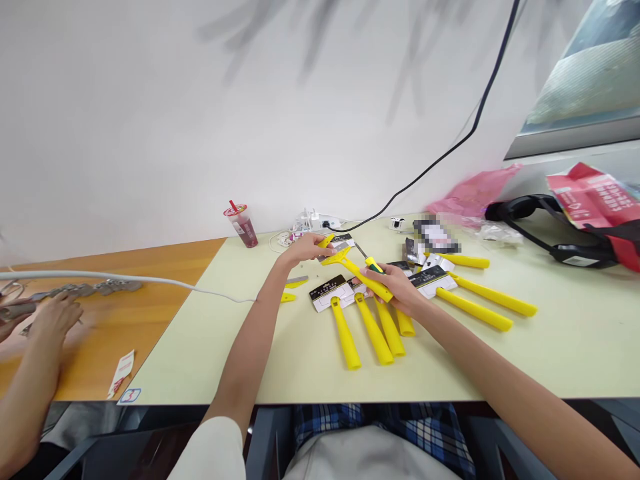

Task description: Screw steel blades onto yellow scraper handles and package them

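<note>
My left hand (306, 249) is closed, its fingertips pinching a small yellow plastic piece (327, 241) beside the head of a yellow scraper (357, 272). That scraper's handle lies in my closed right hand (397, 285). The same hand also has a screwdriver (374, 265) with a yellow and green grip, its shaft pointing up and left. Below my hands, several yellow scrapers with black-and-white cards lie on the table, one of them a carded scraper (345, 333) at the near left. More carded scrapers, such as a long-handled one (475, 309), lie right of my right hand. Loose yellow parts (289, 297) rest by my left forearm.
A red drink cup (243, 227) stands near the wall, left of a power strip (320, 221). A black cable (430, 167) hangs across the wall. On the right are black headgear (560, 250) and a pink bag (473, 193). Another person's hand (54, 313) works at the left table.
</note>
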